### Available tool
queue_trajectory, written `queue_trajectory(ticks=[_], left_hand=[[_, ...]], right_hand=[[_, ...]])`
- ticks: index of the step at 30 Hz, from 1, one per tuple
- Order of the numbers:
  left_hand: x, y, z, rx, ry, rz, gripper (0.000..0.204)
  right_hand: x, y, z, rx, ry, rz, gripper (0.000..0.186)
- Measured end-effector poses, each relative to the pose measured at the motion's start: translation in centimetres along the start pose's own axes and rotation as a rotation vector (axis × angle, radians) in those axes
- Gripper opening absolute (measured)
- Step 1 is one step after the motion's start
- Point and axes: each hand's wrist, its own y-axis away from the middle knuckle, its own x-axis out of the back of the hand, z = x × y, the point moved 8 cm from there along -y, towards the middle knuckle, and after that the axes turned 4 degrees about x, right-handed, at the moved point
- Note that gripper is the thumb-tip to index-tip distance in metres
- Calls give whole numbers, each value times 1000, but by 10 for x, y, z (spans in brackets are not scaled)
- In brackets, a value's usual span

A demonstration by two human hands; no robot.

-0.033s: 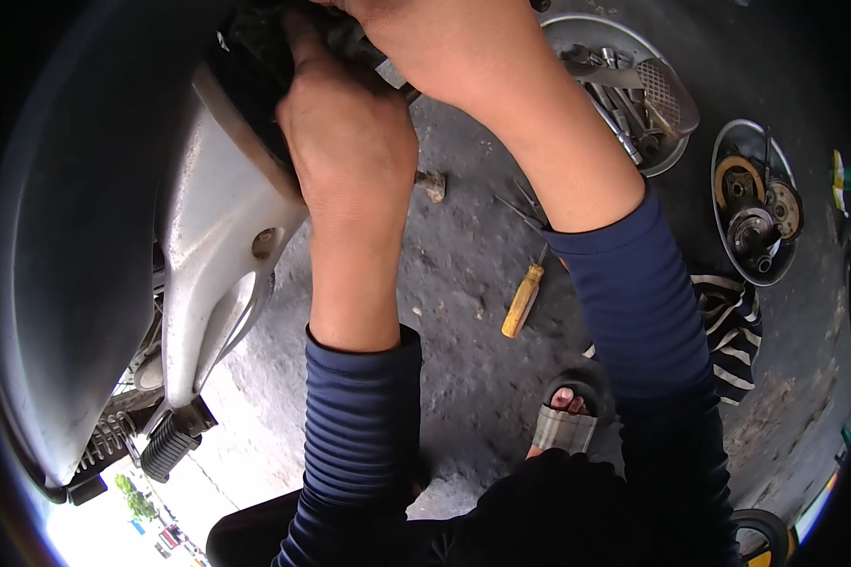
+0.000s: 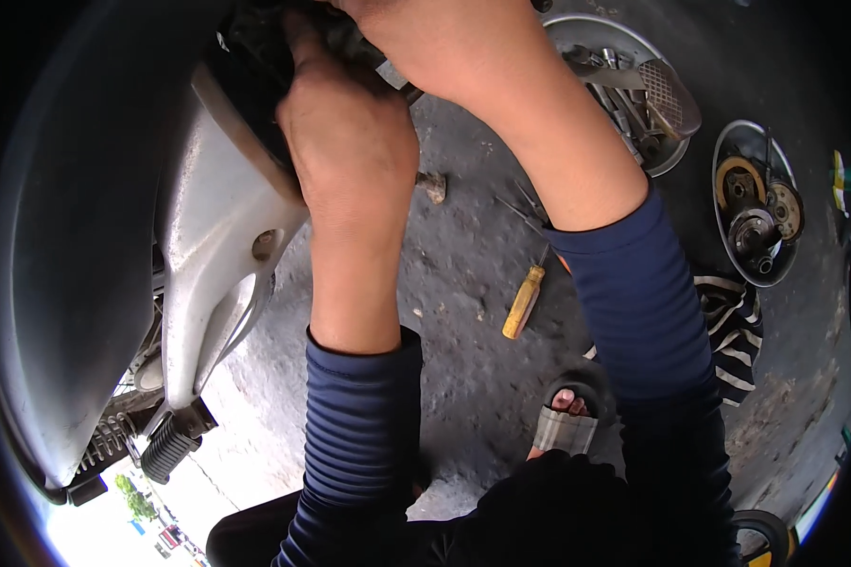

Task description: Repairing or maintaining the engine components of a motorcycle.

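At the top of the head view, my left hand (image 2: 350, 132) reaches into a dark part of a motorcycle, beside its silver-grey metal frame piece (image 2: 213, 189). One finger stretches up into the shadow; the others curl under, round something I cannot make out. My right hand (image 2: 416, 42) bends in from the right, just above and touching or nearly touching the left. Its fingers are cut off by the upper edge. Between the hands a short bit of dark rod (image 2: 411, 94) shows. A yellow-handled screwdriver (image 2: 523, 302) lies on the ground below my right forearm.
On the right stand a metal bowl (image 2: 676, 161) of wrenches and sockets and a smaller metal tray (image 2: 764, 276) of round, greasy parts. A striped cloth (image 2: 733, 331) lies beside my right sleeve. My sandalled foot (image 2: 567, 416) rests on the dark, rough floor (image 2: 463, 378).
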Motion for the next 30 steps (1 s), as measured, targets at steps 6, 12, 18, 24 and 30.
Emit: queue_trajectory(ticks=[6,12,18,24,30], left_hand=[[-4,0,-10,35,3,-38,47],[-4,-1,-8,-117,29,-31,49],[-1,2,-13,136,23,-89,50],[-2,4,-12,166,-41,-97,41],[0,4,-15,178,-1,-70,36]], right_hand=[[3,3,-31,189,60,81,14],[-26,-7,-12,314,145,-21,15],[-25,-5,-9,317,252,23,13],[-26,-7,-14,507,381,11,14],[-39,-15,-22,531,573,-140,14]])
